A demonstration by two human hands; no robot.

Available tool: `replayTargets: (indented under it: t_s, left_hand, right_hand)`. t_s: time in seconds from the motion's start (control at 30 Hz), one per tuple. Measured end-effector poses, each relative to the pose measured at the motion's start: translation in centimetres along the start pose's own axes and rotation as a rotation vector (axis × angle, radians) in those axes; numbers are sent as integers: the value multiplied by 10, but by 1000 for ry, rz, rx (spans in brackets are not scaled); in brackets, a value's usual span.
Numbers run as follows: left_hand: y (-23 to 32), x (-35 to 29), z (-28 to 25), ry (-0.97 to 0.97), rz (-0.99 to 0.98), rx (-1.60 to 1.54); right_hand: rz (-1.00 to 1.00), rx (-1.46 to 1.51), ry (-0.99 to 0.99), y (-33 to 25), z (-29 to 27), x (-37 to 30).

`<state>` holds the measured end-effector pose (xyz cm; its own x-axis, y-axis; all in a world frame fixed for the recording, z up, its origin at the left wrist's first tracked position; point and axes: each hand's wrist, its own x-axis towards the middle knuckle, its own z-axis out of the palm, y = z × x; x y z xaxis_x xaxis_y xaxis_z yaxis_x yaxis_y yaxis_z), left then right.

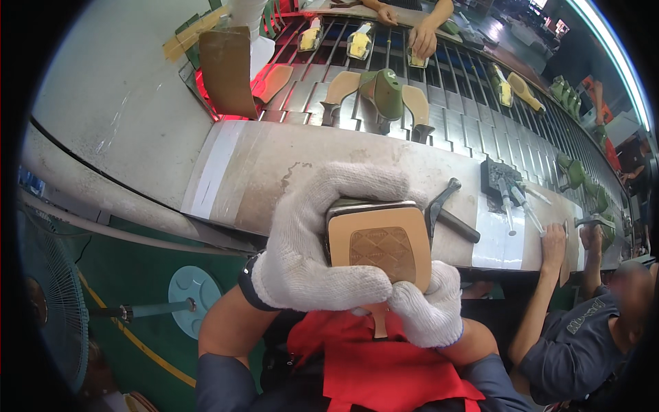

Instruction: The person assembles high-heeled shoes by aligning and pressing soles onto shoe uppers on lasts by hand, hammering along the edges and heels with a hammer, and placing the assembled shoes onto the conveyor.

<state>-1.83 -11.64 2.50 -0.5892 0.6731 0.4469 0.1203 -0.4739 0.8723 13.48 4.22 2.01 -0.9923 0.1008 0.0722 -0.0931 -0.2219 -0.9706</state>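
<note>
"Shoe (379,240) in both hands, I take it; where does it sit?"

"Above the wearer's red apron (391,371), at the near edge of the bench (268,175), with the sole turned up to the camera"

"Which way does it point?"

"Broad square toe away from the body, toward the bench. The long axis runs from there back toward the wearer, and the gloves cover the near part. A narrow tan strip (379,317) shows below them; I cannot tell for certain whether it belongs to the same shoe"

"And the grip?"

"The left hand (296,237), in a white knit glove, wraps around the left side: one part curves along beyond the toe edge, another lies across the lower sole, so it is grasping the shoe firmly. The right hand (431,307), gloved too, is curled at the lower right edge with its fingertips against the sole; how hard it presses I cannot tell"

"Any marking on the sole?"

"A brown quilted patch (388,247) in the middle of the tan"

"What lies around it?"

"A hammer (458,226) on the bench just to the right, then a black block (495,180) with syringes (508,206) beside it; beyond, a slatted conveyor (453,120) carries green shoe parts (386,93)"
</note>
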Motion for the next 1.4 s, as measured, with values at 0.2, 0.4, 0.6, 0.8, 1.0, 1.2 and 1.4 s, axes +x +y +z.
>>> replayTargets:
  t_s: [0.2,0.4,0.6,0.8,1.0,1.2,1.4]
  left_hand:
    - [4,-1,2,32,-49,-38]
    - [9,-3,3,52,-68,-47]
    - [11,-1,2,50,-61,-48]
    - [13,-2,5,82,-48,-56]
    - [27,-2,14,146,-110,-89]
    - [44,7,11,129,-171,15]
    - [3,34,-12,94,-20,-290]
  right_hand:
    - [145,-23,-68,-6,-3,-1]
    - [97,2,-46,-8,2,0]
    - [33,-64,-61,0,2,1]
    - [113,-130,-54,-6,6,1]
    - [27,-74,10,2,14,0]
    - [176,-138,-44,-11,10,-1]
    - [262,143,-13,-29,-3,29]
